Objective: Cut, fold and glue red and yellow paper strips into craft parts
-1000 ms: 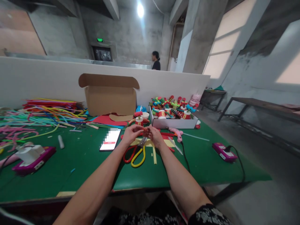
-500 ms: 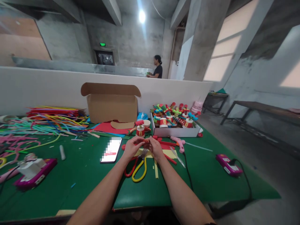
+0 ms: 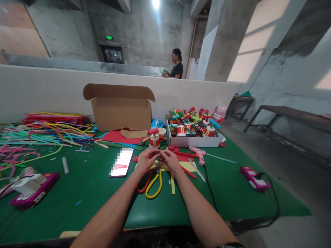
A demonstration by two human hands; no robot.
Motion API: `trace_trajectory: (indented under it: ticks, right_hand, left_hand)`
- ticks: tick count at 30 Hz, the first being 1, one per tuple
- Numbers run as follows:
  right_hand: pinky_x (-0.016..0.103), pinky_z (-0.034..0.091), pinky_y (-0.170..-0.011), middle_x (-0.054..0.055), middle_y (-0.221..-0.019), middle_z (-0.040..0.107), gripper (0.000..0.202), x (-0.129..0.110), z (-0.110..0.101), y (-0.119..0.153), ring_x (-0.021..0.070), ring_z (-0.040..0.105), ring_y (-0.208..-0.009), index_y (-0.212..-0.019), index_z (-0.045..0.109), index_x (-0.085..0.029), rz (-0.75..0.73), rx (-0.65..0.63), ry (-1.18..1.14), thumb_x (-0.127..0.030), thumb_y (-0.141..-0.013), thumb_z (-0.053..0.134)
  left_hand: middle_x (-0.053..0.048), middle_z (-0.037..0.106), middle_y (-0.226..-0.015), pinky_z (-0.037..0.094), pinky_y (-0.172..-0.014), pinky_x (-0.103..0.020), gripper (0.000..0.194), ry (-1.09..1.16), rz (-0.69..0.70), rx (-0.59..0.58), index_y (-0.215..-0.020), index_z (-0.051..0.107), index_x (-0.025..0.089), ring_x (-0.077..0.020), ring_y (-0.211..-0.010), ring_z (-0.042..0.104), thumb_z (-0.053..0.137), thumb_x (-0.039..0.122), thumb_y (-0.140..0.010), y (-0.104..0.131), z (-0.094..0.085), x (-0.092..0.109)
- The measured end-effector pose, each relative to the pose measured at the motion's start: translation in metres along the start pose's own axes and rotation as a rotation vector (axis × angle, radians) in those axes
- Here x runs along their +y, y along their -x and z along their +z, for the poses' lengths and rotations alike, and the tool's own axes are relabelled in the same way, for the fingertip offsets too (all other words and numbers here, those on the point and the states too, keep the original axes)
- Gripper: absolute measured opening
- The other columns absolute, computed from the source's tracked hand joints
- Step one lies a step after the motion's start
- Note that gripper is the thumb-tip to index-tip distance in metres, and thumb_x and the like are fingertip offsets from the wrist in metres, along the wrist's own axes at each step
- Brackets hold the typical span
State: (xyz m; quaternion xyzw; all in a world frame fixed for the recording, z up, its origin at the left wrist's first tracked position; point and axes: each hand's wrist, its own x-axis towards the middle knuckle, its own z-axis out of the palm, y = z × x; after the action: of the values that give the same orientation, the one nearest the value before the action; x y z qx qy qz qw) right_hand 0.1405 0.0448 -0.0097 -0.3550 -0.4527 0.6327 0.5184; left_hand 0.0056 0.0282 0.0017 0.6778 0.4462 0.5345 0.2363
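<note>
Both forearms reach up from the bottom and angle inward, so that the left hand [image 3: 147,160] and the right hand [image 3: 170,161] meet just above the table [image 3: 207,206], wrists slightly bent, knuckles outward. The fingers of each are narrow, thumb and forefinger pinched together on a small reddish piece [image 3: 159,153], mostly hidden between the tips, in front of a cup figure [image 3: 154,141]. Scissors [image 3: 153,186] lie below, one loop red and one yellow, the blades partly under the hands. The figure's red band bears a yellow label with marks too small to read, as do figures in the white box [image 3: 196,141]; the phone [image 3: 122,163] shows a red bar on a partly blurred screen, and the green sign [image 3: 109,38] on the far wall is illegible. The table's near edge passes under the forearms, and a white panel [image 3: 51,93] bounds its back. Green surface runs leftward from the phone to a purple socket block [image 3: 34,191]; at right, the glue gun [image 3: 198,155] lies near the right hand, its black cord trailing beside that forearm.
</note>
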Motion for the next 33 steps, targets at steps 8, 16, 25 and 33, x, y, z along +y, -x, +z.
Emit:
trace_trajectory:
  ticks: [8,16,25,33]
  right_hand:
    - [0.025,0.048,-0.061,-0.003,-0.061,0.058,0.034,-0.01,0.007,-0.003,0.0088,0.051,-0.053,-0.074,0.064,-0.019,0.019,-0.006,-0.004,-0.046,-0.057,0.074]
    - [0.027,0.049,-0.065,-0.001,-0.067,0.063,0.03,-0.001,-0.001,-0.001,0.0104,0.056,-0.057,-0.075,0.066,-0.019,-0.017,0.076,-0.001,-0.041,-0.057,0.075]
    - [0.028,0.049,-0.069,-0.002,-0.066,0.063,0.032,0.007,0.001,-0.004,0.0108,0.058,-0.059,-0.078,0.063,-0.019,0.007,0.056,-0.048,-0.04,-0.058,0.074]
    - [0.03,0.05,-0.072,-0.002,-0.068,0.062,0.028,0.004,-0.001,-0.004,0.0126,0.059,-0.064,-0.077,0.061,-0.02,-0.036,0.033,0.006,-0.037,-0.059,0.075]
  left_hand:
    - [-0.005,0.066,-0.085,0.048,-0.073,-0.029,0.016,-0.009,0.019,0.031,-0.087,0.067,0.021,-0.0173,-0.077,0.06,0.058,0.03,-0.077,0.0,-0.005,0.004]
    - [-0.003,0.065,-0.083,0.049,-0.069,-0.028,0.037,0.145,-0.161,-0.026,-0.105,0.06,0.018,-0.0157,-0.074,0.06,0.063,0.036,-0.073,0.0,0.0,-0.008]
    - [-0.005,0.065,-0.091,0.049,-0.07,-0.029,0.025,0.026,-0.128,-0.058,-0.094,0.063,0.019,-0.016,-0.075,0.061,0.062,0.033,-0.073,0.0,-0.001,-0.006]
    - [-0.004,0.066,-0.086,0.049,-0.073,-0.03,0.032,0.127,-0.204,-0.07,-0.097,0.061,0.017,-0.0166,-0.075,0.062,0.065,0.034,-0.07,-0.001,0.001,-0.011]
